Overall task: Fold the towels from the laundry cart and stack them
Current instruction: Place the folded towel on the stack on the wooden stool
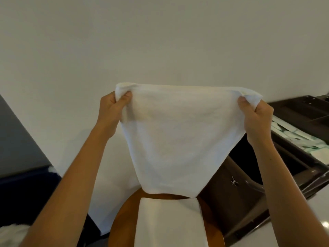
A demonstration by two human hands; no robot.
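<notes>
Head view: the person stands with both arms raised; the left hand (114, 111), at about ten o'clock from the middle of the view, pinches one top corner of a white towel (178, 136) between thumb and curled fingers; the right hand (254, 118), at about two o'clock, pinches the other top corner the same way; the top edge is drawn fairly taut between them, in front of a plain pale wall (160, 41).

The towel hangs down, narrowing toward six o'clock, where it meets the far rim of a round wooden table (122, 221); a flat white strip lies on the tabletop beyond that point, seemingly the lower part of the same cloth, though I cannot tell for certain that it is not a separate folded piece.

A dark cabinet (245, 189) stands at four o'clock, with pale packets (292, 134) in an open tray at three o'clock; a blurred white heap (12, 232) shows at eight o'clock, perhaps more laundry.

I judge this to be the spreading and squaring step, ahead of a fold; the next move likely calls for bringing the held corners down and forward onto the table so the edges meet evenly, keeping both pinches level so the cloth does not skew.
</notes>
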